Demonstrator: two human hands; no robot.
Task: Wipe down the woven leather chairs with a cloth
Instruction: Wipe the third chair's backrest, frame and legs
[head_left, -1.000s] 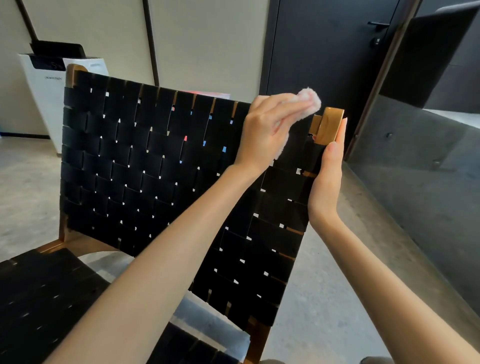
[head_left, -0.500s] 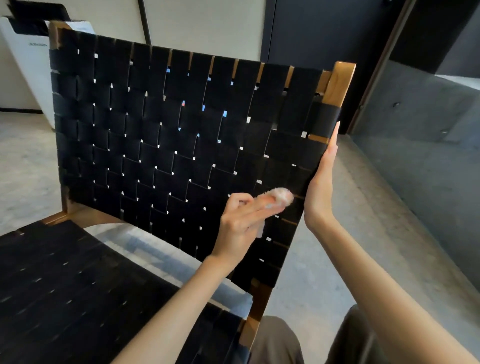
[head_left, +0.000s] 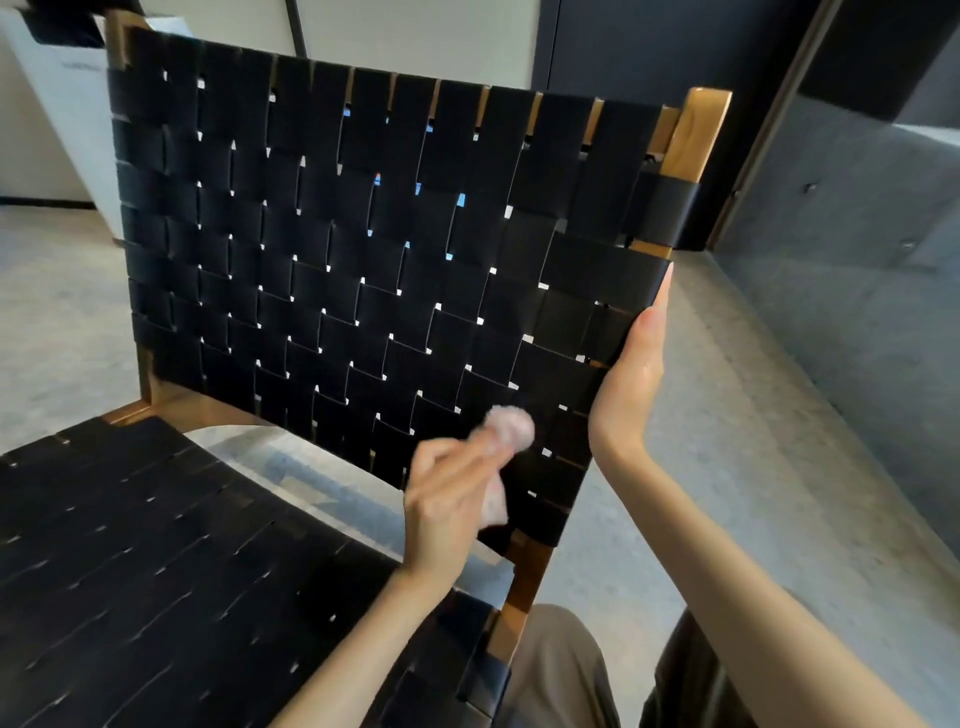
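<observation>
A chair with a black woven leather backrest (head_left: 363, 234) and a wooden frame fills the view, its woven seat (head_left: 156, 571) at the lower left. My left hand (head_left: 447, 499) grips a small pale pink cloth (head_left: 511, 431) and holds it against the lower right part of the backrest. My right hand (head_left: 631, 374) lies flat with straight fingers along the backrest's right edge, below the wooden post (head_left: 693, 132).
A white appliance (head_left: 57, 104) stands behind the chair at the upper left. A grey concrete wall (head_left: 857, 286) runs along the right, a dark door (head_left: 649, 41) behind. Grey floor (head_left: 52, 322) surrounds the chair. My knee (head_left: 561, 670) is at the bottom.
My left hand wiped the cloth down from the top right corner to the lower right of the backrest. My right hand slid down the right edge. The view dropped lower.
</observation>
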